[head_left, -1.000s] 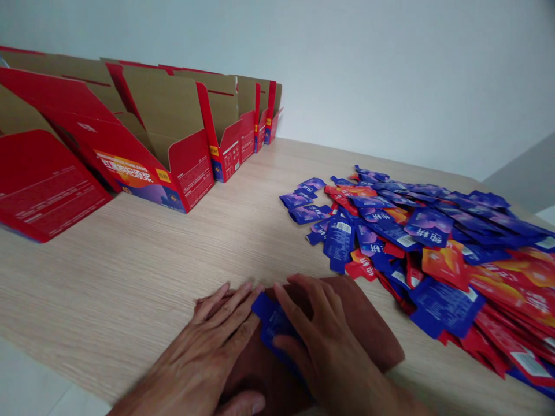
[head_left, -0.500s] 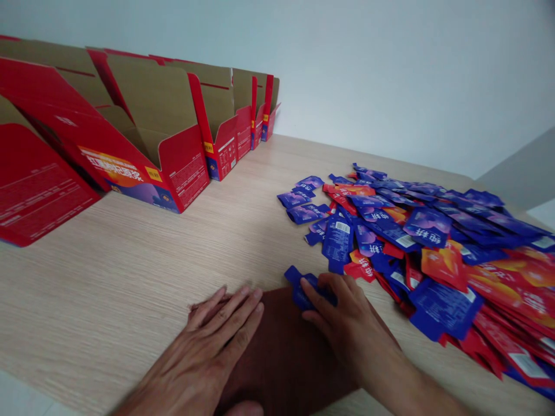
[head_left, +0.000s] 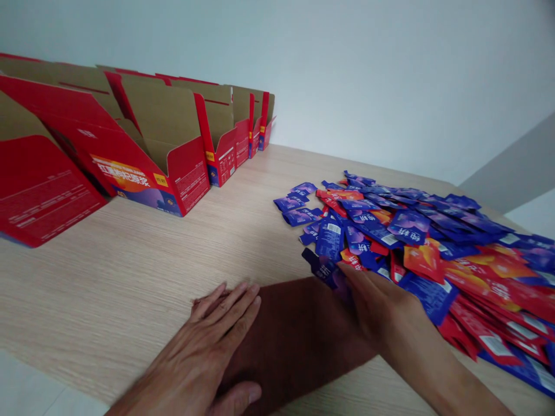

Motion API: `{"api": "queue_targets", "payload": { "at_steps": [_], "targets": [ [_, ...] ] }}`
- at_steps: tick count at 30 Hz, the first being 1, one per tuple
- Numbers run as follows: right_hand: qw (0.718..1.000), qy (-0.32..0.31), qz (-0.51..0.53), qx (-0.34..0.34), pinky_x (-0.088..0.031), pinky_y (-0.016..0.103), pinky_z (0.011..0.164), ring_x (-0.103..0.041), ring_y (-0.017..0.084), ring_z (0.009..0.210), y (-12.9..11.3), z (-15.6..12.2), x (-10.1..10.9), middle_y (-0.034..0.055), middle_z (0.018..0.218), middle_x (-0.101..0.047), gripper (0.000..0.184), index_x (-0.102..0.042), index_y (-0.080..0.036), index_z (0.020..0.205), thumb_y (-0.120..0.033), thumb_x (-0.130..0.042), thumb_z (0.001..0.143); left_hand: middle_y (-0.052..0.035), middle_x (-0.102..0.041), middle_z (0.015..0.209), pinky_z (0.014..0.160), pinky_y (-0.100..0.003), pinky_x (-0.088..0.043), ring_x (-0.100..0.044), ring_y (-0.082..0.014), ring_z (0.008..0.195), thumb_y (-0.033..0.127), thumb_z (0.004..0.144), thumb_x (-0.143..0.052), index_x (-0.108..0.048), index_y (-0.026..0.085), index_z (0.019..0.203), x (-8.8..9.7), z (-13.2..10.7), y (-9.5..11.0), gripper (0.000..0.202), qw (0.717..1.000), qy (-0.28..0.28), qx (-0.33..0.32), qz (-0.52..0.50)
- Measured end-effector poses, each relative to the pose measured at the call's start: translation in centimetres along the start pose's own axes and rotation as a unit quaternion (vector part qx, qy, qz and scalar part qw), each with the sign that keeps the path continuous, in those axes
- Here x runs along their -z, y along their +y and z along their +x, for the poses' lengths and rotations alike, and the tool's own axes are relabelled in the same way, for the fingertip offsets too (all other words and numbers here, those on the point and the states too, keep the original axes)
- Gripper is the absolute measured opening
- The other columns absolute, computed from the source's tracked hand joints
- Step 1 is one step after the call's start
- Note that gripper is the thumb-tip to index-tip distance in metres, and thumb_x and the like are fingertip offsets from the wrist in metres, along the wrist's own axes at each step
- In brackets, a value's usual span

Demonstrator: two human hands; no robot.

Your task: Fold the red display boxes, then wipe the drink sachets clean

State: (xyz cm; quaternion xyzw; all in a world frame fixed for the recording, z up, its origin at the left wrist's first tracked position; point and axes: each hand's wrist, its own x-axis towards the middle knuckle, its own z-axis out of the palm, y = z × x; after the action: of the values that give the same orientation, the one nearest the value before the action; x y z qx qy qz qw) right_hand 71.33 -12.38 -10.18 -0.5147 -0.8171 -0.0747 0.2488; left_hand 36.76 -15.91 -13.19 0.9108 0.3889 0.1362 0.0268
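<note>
A brown cloth (head_left: 295,341) lies on the table in front of me. My left hand (head_left: 212,352) rests flat on its left part, fingers stretched out. Over the right part of the cloth, my right hand (head_left: 385,306) grips a blue sachet (head_left: 326,271), which is tilted up with its narrow spout end pointing to the upper left. The fingertips behind the sachet are partly hidden. Beyond and to the right of this hand spreads a heap of blue sachets (head_left: 410,226) and red-orange sachets (head_left: 424,260).
Red cartons (head_left: 188,179) with open tops and tan insides stand in a row at the left and back of the wooden table (head_left: 165,260). A pale wall (head_left: 347,86) rises behind the table.
My right hand has moved to the right and turned, tilting the sachet up from the cloth so its printed purple face shows. My left hand stays on the cloth. The view has shifted slightly.
</note>
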Motion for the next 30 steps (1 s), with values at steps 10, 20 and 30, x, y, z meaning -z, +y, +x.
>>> {"api": "queue_targets", "payload": {
  "at_steps": [10, 20, 30],
  "targets": [
    [0.980, -0.076, 0.181, -0.021, -0.068, 0.054, 0.102, -0.075, 0.034, 0.124, -6.2, -0.7, -2.9, 0.0148, 0.141, -0.074, 0.053, -0.070, -0.026, 0.148, -0.017, -0.077, 0.095, -0.0124, -0.037, 0.178, 0.120, -0.059, -0.057, -0.046, -0.0355, 0.162, 0.057, 0.099, -0.069, -0.010, 0.022, 0.179, -0.5, -0.1, -0.1, 0.106, 0.999, -0.007, 0.002, 0.034],
    [0.994, -0.079, 0.062, 0.030, -0.067, 0.060, 0.102, -0.071, 0.038, 0.126, -2.8, -0.8, -4.4, 0.0178, 0.142, -0.070, 0.043, -0.076, -0.024, 0.140, -0.013, -0.075, 0.098, -0.0111, -0.038, 0.178, 0.125, -0.049, -0.053, -0.047, -0.0344, 0.161, 0.055, 0.097, -0.071, -0.010, 0.021, 0.180, -0.7, 0.3, -0.6, 0.108, 0.999, 0.019, -0.018, 0.019],
    [0.982, -0.047, 0.181, 0.037, -0.061, 0.053, 0.107, -0.070, 0.033, 0.122, -0.8, 9.3, -7.7, 0.0196, 0.133, -0.070, 0.029, -0.075, -0.015, 0.132, -0.023, -0.073, 0.104, -0.0086, -0.037, 0.178, 0.128, -0.051, -0.050, -0.047, -0.0350, 0.160, 0.058, 0.097, -0.073, -0.007, 0.023, 0.180, -0.4, 0.1, -0.4, 0.111, 1.000, 0.009, -0.012, 0.005]
  ]
}}
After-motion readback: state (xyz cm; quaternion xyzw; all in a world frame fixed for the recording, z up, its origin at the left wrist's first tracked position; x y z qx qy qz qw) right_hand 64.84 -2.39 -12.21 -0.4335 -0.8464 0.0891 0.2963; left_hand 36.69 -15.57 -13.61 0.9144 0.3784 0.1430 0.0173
